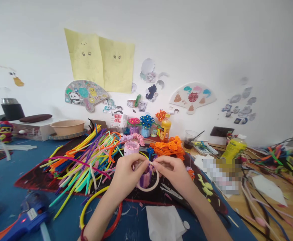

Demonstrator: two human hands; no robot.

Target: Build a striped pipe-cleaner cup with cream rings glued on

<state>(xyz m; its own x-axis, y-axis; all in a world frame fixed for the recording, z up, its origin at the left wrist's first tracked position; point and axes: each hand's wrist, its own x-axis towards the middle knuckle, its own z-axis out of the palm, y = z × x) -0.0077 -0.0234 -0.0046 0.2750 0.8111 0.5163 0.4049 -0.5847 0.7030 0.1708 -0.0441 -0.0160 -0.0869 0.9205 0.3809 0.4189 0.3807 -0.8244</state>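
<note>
My left hand and my right hand meet in front of me, fingers closed in a pinch. Between them they hold a cream-white pipe cleaner, bent into a loop that hangs below the fingertips. Its ends are hidden by my fingers. Seen partly through the loop, a purple striped pot stands just behind. A pale pink pot is beyond my left hand. Orange pipe-cleaner flowers lie beyond my right hand, and silver scissors or tweezers rest below it.
A bundle of coloured pipe cleaners spreads across the dark mat at left. Nearer are a blue glue gun, a yellow and red ring and white paper. Bottles and finished flower pots stand by the wall.
</note>
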